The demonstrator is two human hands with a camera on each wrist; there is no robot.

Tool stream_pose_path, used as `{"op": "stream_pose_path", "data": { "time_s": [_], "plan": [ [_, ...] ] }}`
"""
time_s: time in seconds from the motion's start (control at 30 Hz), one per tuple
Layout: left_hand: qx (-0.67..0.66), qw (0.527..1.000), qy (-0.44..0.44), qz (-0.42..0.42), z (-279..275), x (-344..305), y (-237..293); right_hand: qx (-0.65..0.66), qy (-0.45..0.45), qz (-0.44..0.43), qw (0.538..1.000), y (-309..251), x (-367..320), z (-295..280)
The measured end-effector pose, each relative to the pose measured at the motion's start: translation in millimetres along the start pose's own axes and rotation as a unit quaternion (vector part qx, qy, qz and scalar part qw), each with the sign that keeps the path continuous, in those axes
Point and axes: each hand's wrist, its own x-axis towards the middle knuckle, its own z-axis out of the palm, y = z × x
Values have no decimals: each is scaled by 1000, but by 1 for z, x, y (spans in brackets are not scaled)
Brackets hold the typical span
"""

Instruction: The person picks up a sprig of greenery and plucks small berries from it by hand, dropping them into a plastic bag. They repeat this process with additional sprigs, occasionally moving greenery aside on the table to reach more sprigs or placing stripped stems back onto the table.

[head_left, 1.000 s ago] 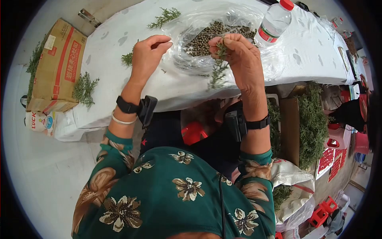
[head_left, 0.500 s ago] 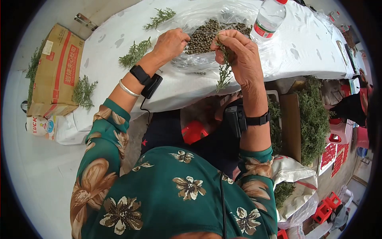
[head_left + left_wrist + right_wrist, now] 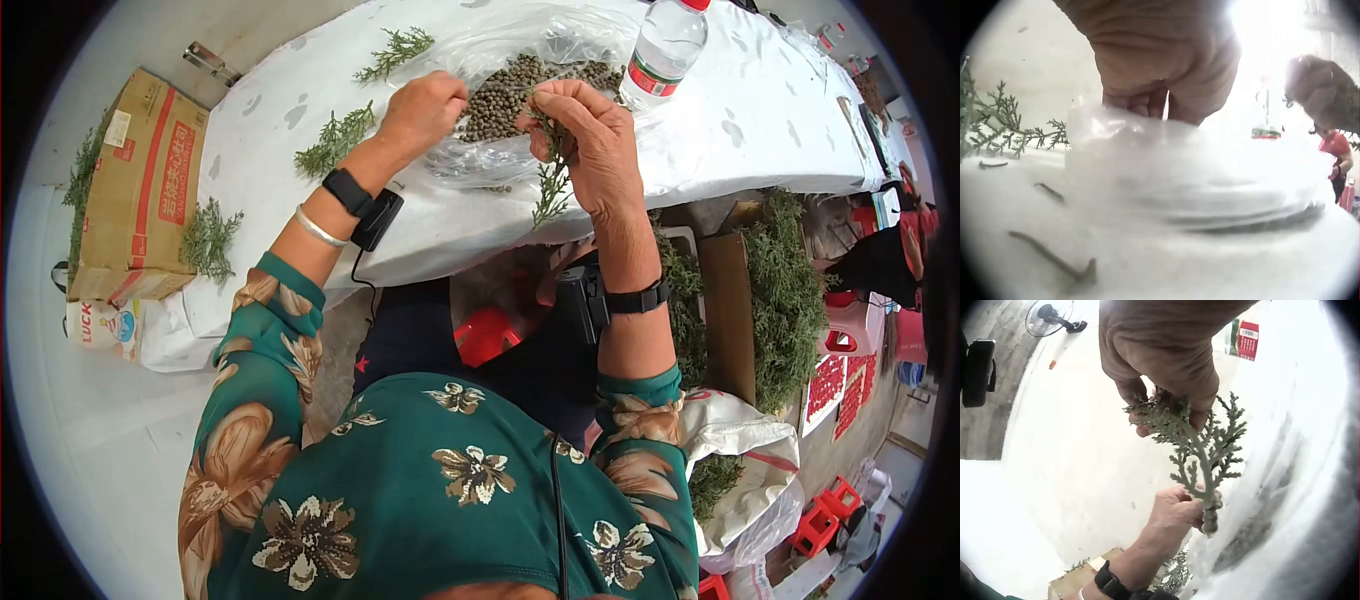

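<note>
My right hand pinches a green evergreen sprig over the near right side of a clear plastic bag. Leafy twigs hang below the fingers; in the right wrist view the sprig spreads beneath them. Small round brown seeds or berries fill the open bag. At the bag's left edge is my left hand, fingers curled and bent down. In the left wrist view those fingers reach behind the bag's wall, which hides the tips; I cannot tell what they hold.
Loose sprigs lie on the white-covered table, left of the bag. A water bottle stands at its right. A cardboard box sits at the far left. Beside my right arm, a large pile of greenery lies below the table.
My left hand has moved right and forward to the bag's edge, uncovering a sprig on the table, then stays there. My right hand keeps its pinch on the evergreen sprig, with small shifts.
</note>
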Motion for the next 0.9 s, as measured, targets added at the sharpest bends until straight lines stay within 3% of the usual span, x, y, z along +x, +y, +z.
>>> {"op": "stream_pose_path", "data": {
  "time_s": [0.03, 0.07, 0.13, 0.17, 0.27, 0.3, 0.4, 0.9],
  "plan": [
    [0, 1000, 0, 2, -8, 2, 9, 2, 4, -4, 1000, 0, 0, 0],
    [-123, 990, 12, -64, -18, 1, 17, 4, 9, -9, 1000, -1, 0, -1],
    [-359, 913, 34, -193, -44, -2, 41, -2, 5, -14, 1000, -2, -1, 0],
    [-358, 913, 34, -193, -50, -5, 48, -8, -1, -16, 1000, -1, -2, 2],
    [-624, 758, 48, -185, -58, -13, 68, -14, -10, -15, 1000, 1, -1, 6],
    [-624, 758, 48, -184, -58, -15, 73, -14, -10, -13, 1000, 2, -2, 7],
    [-735, 640, 35, -224, -57, -20, 83, -17, -8, -11, 1000, 2, -3, 7],
    [-821, 526, 23, -221, -45, -28, 89, -74, 5, -60, 995, 2, -6, 12]
  ]
}}
